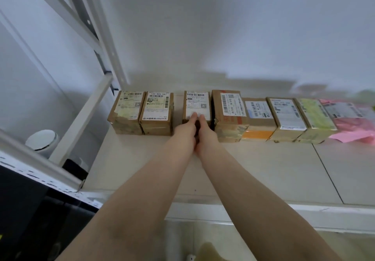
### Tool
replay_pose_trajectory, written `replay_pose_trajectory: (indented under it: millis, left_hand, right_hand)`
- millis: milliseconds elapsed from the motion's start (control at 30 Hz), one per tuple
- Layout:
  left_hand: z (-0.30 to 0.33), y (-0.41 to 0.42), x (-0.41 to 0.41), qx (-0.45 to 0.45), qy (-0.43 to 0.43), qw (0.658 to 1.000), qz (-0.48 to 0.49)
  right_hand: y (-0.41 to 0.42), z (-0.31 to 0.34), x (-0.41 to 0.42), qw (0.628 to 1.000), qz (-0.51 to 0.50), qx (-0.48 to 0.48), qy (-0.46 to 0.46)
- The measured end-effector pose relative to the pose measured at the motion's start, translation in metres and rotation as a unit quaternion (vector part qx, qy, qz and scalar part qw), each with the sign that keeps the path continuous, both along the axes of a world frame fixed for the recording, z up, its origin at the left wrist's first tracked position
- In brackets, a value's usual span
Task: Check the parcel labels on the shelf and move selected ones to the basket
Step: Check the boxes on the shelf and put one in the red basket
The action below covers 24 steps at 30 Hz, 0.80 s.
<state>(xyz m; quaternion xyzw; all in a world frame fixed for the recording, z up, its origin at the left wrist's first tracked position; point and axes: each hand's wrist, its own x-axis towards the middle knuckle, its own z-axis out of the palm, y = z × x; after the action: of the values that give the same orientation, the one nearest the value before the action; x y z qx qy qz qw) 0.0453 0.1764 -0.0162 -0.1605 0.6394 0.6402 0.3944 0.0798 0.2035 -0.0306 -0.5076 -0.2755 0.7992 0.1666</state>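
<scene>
1. My left hand (pixel 185 132) and right hand (pixel 205 133) reach together onto the small brown cardboard parcel with a white label (pixel 196 106), fingers laid over its front top edge; whether they grip it I cannot tell.
2. Pulling it out could snag the taller taped carton (pixel 228 112) touching it just right of my hands.
3. The basket is out of view; label text is too blurred to read.

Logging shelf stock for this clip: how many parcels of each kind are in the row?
Brown cardboard boxes: 7, both hands on the third from the left
Pink plastic mailer bags: 1 showing, cut by the frame edge
Total: 8
</scene>
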Motion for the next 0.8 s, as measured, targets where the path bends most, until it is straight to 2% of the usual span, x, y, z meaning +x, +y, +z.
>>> replay_pose_trajectory:
  millis: [233, 533, 667, 800]
  left_hand:
    - [-0.008, -0.015, 0.011, 0.028, 0.036, 0.999, 0.003]
    - [-0.023, -0.043, 0.032, 0.116, 0.080, 0.989, 0.032]
    - [-0.024, -0.057, 0.036, 0.146, 0.084, 0.985, 0.036]
    - [-0.013, -0.074, 0.034, 0.193, 0.107, 0.975, 0.018]
  right_hand:
    - [0.001, -0.005, 0.007, 1.000, 0.012, 0.007, 0.012]
    - [-0.013, -0.007, 0.028, 0.992, 0.022, -0.058, 0.106]
    - [-0.020, -0.013, 0.038, 0.994, 0.037, -0.029, 0.102]
    - [-0.025, -0.005, 0.047, 0.989, 0.046, 0.006, 0.137]
